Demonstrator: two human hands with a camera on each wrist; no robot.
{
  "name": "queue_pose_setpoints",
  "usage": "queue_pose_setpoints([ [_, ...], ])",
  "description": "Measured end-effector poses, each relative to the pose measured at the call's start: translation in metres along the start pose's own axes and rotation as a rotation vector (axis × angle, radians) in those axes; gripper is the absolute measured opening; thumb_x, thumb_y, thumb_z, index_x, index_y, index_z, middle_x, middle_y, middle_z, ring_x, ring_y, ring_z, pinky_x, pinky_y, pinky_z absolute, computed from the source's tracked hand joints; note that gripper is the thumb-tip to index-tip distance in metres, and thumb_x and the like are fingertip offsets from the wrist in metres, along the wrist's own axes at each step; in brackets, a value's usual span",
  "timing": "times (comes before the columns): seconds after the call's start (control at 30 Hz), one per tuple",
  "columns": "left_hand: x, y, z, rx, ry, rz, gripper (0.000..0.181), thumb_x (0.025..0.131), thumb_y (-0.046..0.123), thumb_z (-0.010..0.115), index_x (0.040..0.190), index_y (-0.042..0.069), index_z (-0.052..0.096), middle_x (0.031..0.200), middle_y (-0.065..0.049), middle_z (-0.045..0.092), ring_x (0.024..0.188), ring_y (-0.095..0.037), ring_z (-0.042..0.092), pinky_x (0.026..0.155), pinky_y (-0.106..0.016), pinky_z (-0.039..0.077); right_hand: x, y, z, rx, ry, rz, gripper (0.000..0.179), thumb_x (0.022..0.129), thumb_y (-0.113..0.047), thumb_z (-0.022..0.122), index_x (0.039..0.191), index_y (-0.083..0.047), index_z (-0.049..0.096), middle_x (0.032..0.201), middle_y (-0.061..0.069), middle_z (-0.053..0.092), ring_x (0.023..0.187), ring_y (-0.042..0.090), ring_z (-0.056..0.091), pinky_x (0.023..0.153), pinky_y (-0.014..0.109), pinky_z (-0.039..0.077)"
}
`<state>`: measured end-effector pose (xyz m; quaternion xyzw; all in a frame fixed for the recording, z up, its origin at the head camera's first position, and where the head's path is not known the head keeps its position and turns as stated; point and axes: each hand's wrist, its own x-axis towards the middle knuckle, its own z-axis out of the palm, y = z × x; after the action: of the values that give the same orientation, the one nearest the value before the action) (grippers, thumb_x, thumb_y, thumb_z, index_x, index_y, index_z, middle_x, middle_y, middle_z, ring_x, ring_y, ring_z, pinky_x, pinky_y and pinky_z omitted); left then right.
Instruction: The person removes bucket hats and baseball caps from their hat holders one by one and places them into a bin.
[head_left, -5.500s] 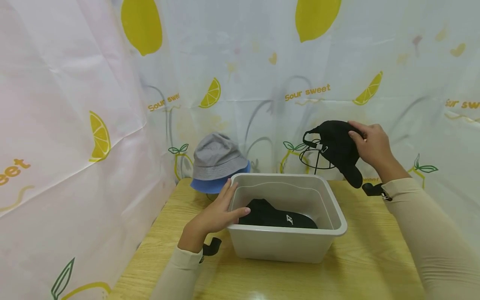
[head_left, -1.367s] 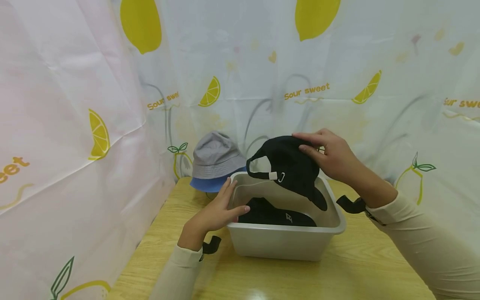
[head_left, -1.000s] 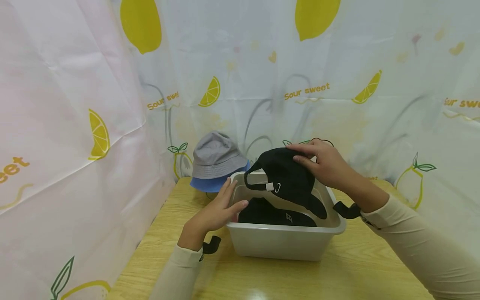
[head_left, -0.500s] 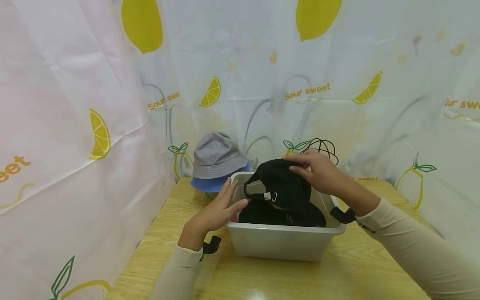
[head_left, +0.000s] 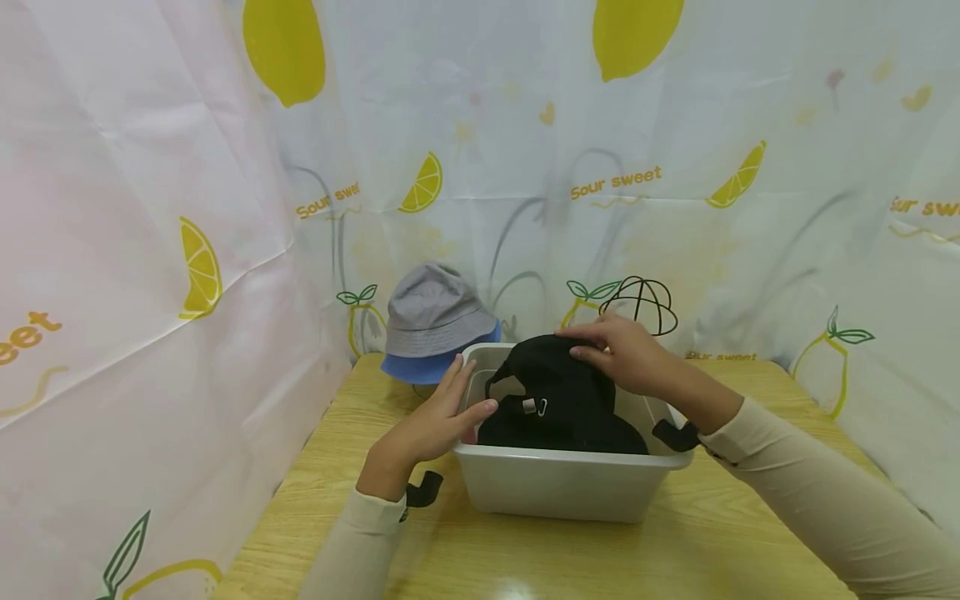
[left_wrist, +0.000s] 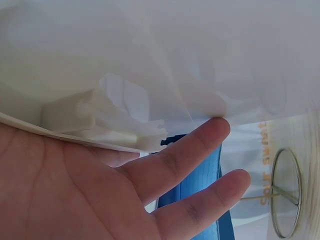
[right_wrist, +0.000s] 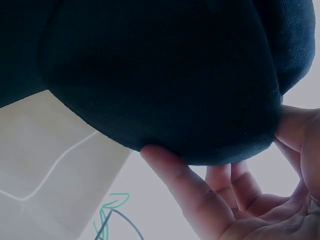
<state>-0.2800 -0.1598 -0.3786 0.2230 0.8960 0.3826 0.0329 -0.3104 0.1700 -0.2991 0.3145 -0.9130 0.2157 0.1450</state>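
In the head view, my right hand (head_left: pixel 630 354) pinches the crown of a black baseball cap (head_left: pixel 558 375), thumb on the near side. The cap hangs inside a light grey plastic bin (head_left: pixel 551 487), brim down to the right, its strap opening to the left. Beneath it lies another black cap, mostly covered; I cannot tell where the two dark shapes part. In the right wrist view, the fingers hold the edge of the dark crown (right_wrist: pixel 165 85). My left hand (head_left: pixel 427 429) rests on the bin's left rim, fingers extended, as the left wrist view also shows.
Behind the bin on the left, a grey bucket hat (head_left: pixel 435 312) sits over a blue hat (head_left: pixel 420 369). A black wire hat stand (head_left: pixel 639 304) rises behind the bin. The wooden table (head_left: pixel 555 567) meets a lemon-print curtain (head_left: pixel 480 108) at the back and left.
My right hand has brought the cap from near the wire stand leftward and down into the bin, onto the other cap. The left hand stays on the rim.
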Motion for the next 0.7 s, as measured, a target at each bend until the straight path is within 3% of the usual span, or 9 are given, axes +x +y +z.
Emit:
queue_pose_setpoints([
  [0.3, 0.0, 0.0, 0.0, 0.0, -0.007, 0.01, 0.093, 0.1, 0.072, 0.046, 0.169, 0.023, 0.007, 0.175, 0.0, -0.012, 0.161, -0.026, 0.001, 0.125, -0.059, 0.022, 0.003, -0.002, 0.01, 0.001, -0.039, 0.022, 0.033, 0.098, -0.022, 0.073, 0.132, -0.024, 0.074, 0.085, 0.0, 0.061, 0.076, 0.016, 0.047, 0.067, 0.033, 0.04],
  [0.7, 0.0, -0.002, 0.0, 0.004, 0.0, -0.014, 0.097, 0.097, 0.076, 0.047, 0.169, 0.025, 0.007, 0.175, 0.003, -0.011, 0.161, -0.025, 0.009, 0.124, -0.056, 0.025, 0.007, -0.002, 0.026, -0.015, -0.153, 0.005, 0.033, 0.098, -0.021, 0.073, 0.131, -0.024, 0.074, 0.094, 0.001, 0.066, 0.081, 0.015, 0.053, 0.07, 0.032, 0.045],
])
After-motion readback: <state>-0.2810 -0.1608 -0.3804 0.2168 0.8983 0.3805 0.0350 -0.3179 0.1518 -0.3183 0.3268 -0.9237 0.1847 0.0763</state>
